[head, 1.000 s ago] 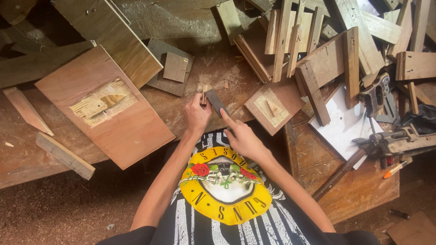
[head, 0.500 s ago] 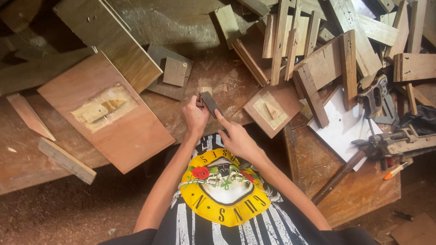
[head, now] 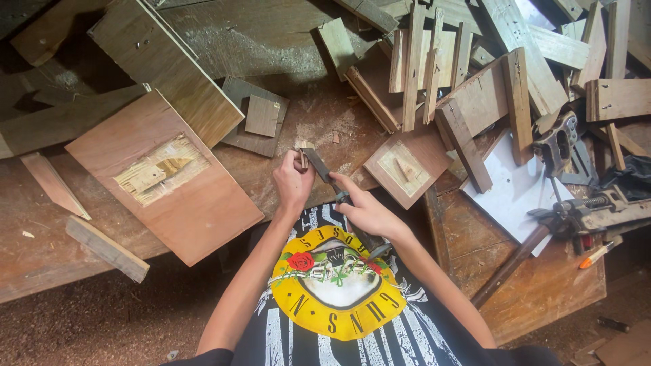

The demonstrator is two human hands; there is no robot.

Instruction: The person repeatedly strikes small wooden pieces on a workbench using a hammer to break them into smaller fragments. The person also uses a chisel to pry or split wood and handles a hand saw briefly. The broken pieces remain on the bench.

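Seen from above at a cluttered wooden workbench [head: 81,237], a person's left hand [head: 293,184] reaches forward with the wrist straight, fingers curled tight around a small wood block [head: 303,150] pinned against the bench edge. The right hand [head: 366,211] angles in from the right, closed around the handle of a chisel [head: 322,166]. The tool's long axis runs diagonally, blade pointing up and left, its tip meeting the block. A plywood panel [head: 169,179] lies to the left, and a stack of wooden slats [head: 434,61] sits beyond.
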